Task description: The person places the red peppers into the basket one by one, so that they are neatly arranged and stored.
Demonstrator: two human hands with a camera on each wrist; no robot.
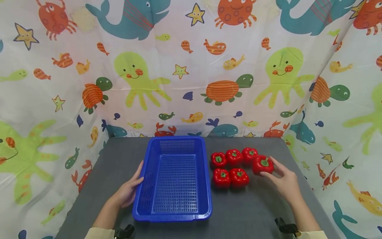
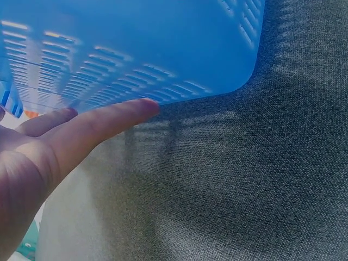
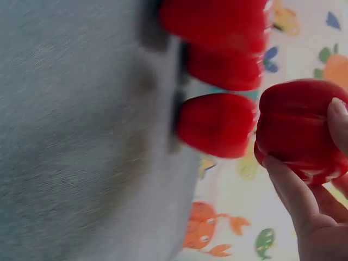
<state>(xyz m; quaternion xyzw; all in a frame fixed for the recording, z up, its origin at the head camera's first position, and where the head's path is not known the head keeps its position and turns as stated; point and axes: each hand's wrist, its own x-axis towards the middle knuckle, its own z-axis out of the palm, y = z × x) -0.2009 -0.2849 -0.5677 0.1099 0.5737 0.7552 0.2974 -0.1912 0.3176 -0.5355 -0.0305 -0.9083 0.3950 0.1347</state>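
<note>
A blue plastic basket [image 1: 176, 184] with a slotted floor stands on the dark grey table. My left hand [image 1: 126, 191] is at its left side, fingers extended; in the left wrist view the fingertips touch the basket's lower wall [image 2: 179, 49]. On the right, my right hand [image 1: 286, 181] holds a red bell pepper [image 1: 263, 166] between thumb and fingers. The right wrist view shows this pepper [image 3: 299, 128] raised off the table, green stem out of sight. Between basket and right hand sit several other red bell peppers [image 1: 234, 157], in two rows with stems up.
The grey table [image 1: 238, 212] reaches back to a hanging white sheet [image 1: 179, 89] printed with sea animals, which also encloses both sides. A dark strap [image 1: 285, 226] is around the right wrist, another [image 1: 124, 231] around the left.
</note>
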